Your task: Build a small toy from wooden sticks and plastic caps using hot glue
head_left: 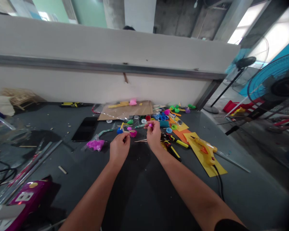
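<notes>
My left hand [120,147] is closed in a pinch around a thin pale stick [126,131]. Just past its fingertips are a blue bottle cap [119,131] and a magenta cap [133,133], too close to the stick to tell whether they are joined to it. A small pink-purple piece [150,125] shows between the pinched fingers of my right hand [154,133]. Pliers with yellow and black handles [173,150] lie beside my right wrist. Left of my left hand rests a bag of purple pieces [95,145].
A black phone [85,129] lies at left. Loose caps [169,130] and cardboard [144,108] sit at the back. On yellow paper [213,171] at right rests a corded yellow glue gun [207,154]. Clear rods [36,163] and a magenta box [30,195] occupy the left.
</notes>
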{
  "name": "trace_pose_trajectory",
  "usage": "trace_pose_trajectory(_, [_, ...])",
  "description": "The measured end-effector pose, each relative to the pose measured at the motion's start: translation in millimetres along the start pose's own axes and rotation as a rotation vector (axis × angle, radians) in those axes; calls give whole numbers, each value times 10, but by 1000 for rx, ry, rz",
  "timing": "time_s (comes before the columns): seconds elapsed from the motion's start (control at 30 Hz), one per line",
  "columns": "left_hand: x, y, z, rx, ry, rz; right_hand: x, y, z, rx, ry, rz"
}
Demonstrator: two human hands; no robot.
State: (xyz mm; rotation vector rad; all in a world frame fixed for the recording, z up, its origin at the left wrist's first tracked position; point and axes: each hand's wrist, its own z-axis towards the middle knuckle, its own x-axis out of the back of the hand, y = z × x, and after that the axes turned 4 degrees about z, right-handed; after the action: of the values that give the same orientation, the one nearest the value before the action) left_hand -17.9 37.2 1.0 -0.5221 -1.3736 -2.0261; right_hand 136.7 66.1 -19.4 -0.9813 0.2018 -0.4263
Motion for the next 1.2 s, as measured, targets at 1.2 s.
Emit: trace_pose_trajectory(1.2, [842, -784, -55, -111, -159, 775, 6, -695, -178, 353, -373, -92])
